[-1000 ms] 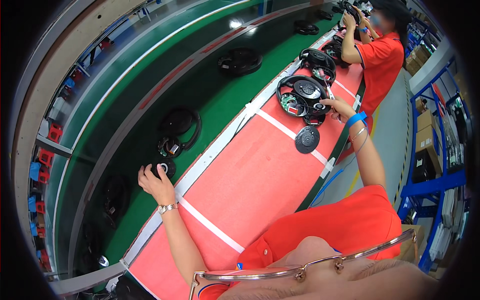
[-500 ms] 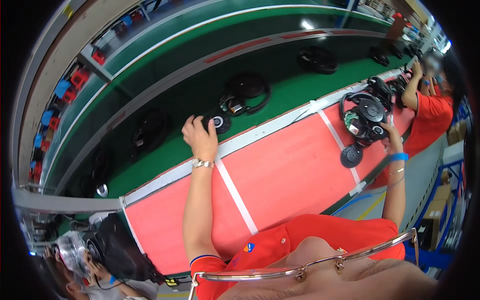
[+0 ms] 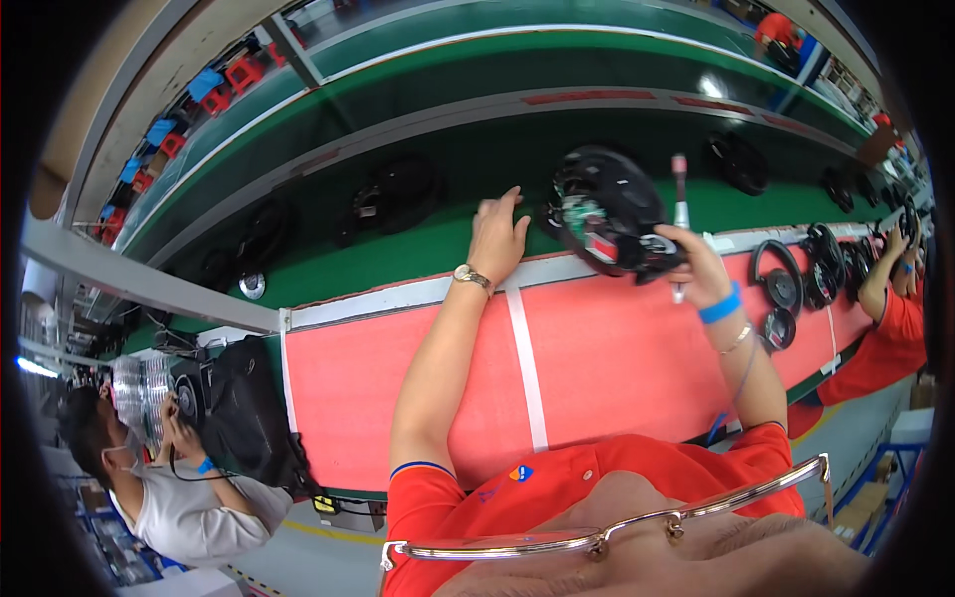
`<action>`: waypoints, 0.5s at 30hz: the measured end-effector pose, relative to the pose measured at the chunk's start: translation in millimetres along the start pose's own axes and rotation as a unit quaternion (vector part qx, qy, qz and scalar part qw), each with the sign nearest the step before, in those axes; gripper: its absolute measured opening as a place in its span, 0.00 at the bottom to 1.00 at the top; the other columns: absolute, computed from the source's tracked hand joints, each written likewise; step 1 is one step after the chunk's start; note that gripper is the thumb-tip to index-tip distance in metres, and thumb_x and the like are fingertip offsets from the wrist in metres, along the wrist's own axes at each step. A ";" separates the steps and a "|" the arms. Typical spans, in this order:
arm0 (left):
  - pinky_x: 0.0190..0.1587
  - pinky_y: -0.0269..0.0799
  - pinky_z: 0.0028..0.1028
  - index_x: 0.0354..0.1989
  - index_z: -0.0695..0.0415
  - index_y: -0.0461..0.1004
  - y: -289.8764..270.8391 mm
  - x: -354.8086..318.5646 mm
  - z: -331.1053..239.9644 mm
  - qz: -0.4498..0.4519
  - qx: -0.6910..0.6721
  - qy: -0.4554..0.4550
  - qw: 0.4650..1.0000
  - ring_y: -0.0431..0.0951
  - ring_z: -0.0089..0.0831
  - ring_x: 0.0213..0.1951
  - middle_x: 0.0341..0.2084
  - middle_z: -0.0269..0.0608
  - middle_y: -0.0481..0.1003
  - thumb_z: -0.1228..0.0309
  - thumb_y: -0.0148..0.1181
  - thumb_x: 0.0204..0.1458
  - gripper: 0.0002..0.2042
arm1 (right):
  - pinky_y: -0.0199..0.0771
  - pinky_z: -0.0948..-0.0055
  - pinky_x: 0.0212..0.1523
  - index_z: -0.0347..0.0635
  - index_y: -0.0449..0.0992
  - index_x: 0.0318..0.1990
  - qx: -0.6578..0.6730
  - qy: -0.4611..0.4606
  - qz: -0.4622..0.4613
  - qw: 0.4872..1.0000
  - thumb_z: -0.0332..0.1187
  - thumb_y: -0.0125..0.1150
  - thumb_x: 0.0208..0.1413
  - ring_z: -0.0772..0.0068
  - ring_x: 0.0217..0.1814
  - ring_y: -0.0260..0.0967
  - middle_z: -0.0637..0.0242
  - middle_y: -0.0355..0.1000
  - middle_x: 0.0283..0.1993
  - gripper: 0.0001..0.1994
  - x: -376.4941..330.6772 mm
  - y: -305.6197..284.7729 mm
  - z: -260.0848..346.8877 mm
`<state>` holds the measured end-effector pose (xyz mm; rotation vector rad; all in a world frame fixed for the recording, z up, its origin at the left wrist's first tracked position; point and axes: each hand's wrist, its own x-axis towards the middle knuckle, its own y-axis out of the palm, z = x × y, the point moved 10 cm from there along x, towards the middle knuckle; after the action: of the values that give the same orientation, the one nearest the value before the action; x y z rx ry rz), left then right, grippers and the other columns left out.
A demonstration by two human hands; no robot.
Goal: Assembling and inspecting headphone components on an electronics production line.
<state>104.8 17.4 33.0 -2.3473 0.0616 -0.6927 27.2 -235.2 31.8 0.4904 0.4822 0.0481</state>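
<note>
My right hand [image 3: 702, 267] grips the lower right edge of a black round assembly [image 3: 619, 209] with an exposed green circuit board. The assembly is tilted, over the near edge of the green conveyor belt [image 3: 453, 261]. Beside my right fingers stands a slim silver rod with a reddish top [image 3: 680, 189]; whether I hold it too, I cannot tell. My left hand [image 3: 499, 237] reaches over the belt, left of the assembly and apart from it, fingers stretched out and holding nothing.
More black assemblies [image 3: 393, 194] lie along the belt. A pink mat [image 3: 398, 398] with white tape lines covers the bench. At right on it sit a black ring-shaped part [image 3: 776, 279] and a small disc [image 3: 779, 328]. Co-workers work at left [image 3: 194, 497] and right [image 3: 875, 323].
My right hand has carried a black assembly from the mat onto the belt's edge. My left hand no longer touches the small black disc. The view has swung to the right.
</note>
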 end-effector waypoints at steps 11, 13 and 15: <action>0.59 0.45 0.63 0.37 0.48 0.77 -127.9 -20.3 116.5 -0.067 0.367 -0.225 0.900 0.55 0.51 0.61 0.54 0.47 0.66 0.50 0.69 0.36 0.22 | 0.42 0.79 0.14 0.45 0.57 0.23 0.063 0.057 0.024 0.996 0.30 0.58 0.54 0.83 0.14 0.44 0.75 0.50 0.17 0.14 93.4 104.9 -81.0; 0.60 0.45 0.64 0.36 0.48 0.77 -129.0 -17.8 124.8 -0.029 0.333 -0.199 0.921 0.55 0.51 0.61 0.53 0.45 0.66 0.50 0.69 0.37 0.20 | 0.43 0.80 0.13 0.43 0.57 0.24 0.053 0.056 0.028 0.997 0.30 0.58 0.54 0.82 0.15 0.46 0.74 0.51 0.18 0.14 99.7 110.3 -84.7; 0.59 0.47 0.64 0.35 0.51 0.76 -133.0 -14.3 128.0 -0.041 0.273 -0.181 0.944 0.56 0.49 0.61 0.50 0.43 0.68 0.52 0.69 0.38 0.19 | 0.45 0.80 0.13 0.42 0.58 0.26 0.055 0.040 0.004 0.998 0.29 0.58 0.54 0.82 0.15 0.46 0.73 0.52 0.20 0.13 109.7 107.9 -85.9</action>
<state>137.6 199.6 29.3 -1.9024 -0.3516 -0.2555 92.8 -84.6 -32.2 0.6008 0.5643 0.0489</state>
